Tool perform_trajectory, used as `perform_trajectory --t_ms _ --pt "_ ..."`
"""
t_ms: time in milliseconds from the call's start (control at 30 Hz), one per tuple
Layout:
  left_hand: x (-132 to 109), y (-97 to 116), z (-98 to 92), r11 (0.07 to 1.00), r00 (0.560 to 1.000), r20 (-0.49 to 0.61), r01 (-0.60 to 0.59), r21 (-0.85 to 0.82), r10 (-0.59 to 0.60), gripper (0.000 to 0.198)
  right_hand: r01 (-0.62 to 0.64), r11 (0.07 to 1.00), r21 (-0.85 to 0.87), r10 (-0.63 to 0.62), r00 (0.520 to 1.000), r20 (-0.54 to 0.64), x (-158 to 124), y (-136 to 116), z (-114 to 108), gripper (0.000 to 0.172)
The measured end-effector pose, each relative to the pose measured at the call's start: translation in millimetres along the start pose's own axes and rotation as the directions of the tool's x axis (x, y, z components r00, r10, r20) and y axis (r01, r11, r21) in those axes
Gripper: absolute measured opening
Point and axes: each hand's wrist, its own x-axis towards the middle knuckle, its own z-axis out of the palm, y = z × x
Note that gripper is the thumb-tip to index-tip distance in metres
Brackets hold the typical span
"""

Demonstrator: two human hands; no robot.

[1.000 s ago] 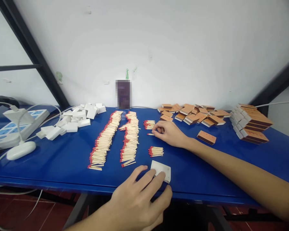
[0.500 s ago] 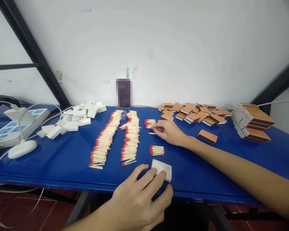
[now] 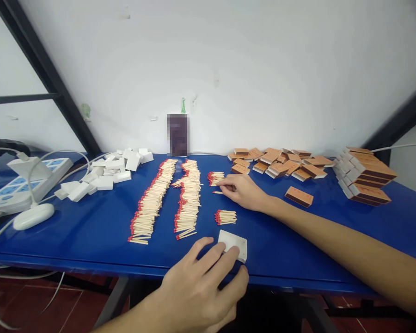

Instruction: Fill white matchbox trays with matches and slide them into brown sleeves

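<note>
My left hand is curled over a small white matchbox tray at the table's front edge, fingertips against it. My right hand has thumb and forefinger pinched at a small group of red-tipped matches; whether a match is between the fingertips cannot be made out. A single match lies just below these fingertips. Between the hands sits another small bunch of matches. To the left run two long rows of matches, an outer row and an inner row.
White matchbox trays are heaped at the back left, by a power strip with cables. Loose matchbox sleeves lie at the back right, one sleeve nearer. Filled matchboxes are stacked far right. A blurred dark rectangle stands at the wall.
Almost nothing differs. My right hand has shifted very slightly, its fingertips still at the small group of matches. My left hand stays on the tray.
</note>
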Motion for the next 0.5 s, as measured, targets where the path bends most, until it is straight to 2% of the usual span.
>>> perform_trajectory --t_ms 500 --pt "0.0 0.0 0.0 1.0 1.0 -0.003 -0.001 -0.003 0.001 0.028 -0.044 0.998 0.051 0.043 0.999 0.009 -0.2 1.0 -0.2 0.024"
